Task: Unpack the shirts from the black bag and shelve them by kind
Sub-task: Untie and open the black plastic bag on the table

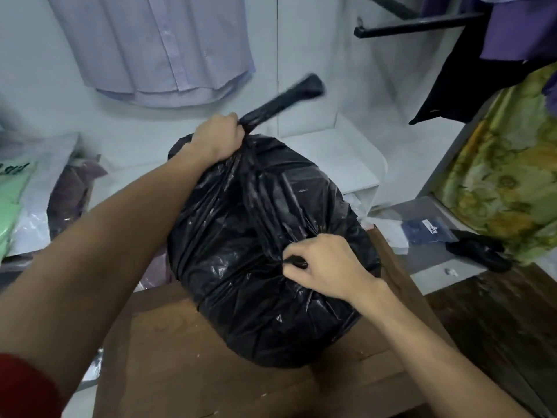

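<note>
**Both hands on the tied bag, one at each end of its long axis**

The left hand [218, 135] is closed round the twisted neck of the black bag [259, 245], at the bag's far end; the tail of that neck sticks out past the fist, up and to the right. The right hand [324, 268] pinches a fold of plastic on the near right flank, fingers curled on a small black tuck. The bag lies full and bulging between the two hands on the tabletop [187, 357], its long axis running from the near edge away toward the left hand. No shirt shows through the plastic. The mouth appears still shut, so the opening probably turns on the far end, where the left hand already holds the neck. Beyond the left hand a pale shirt [156, 46] hangs on the wall.
</note>
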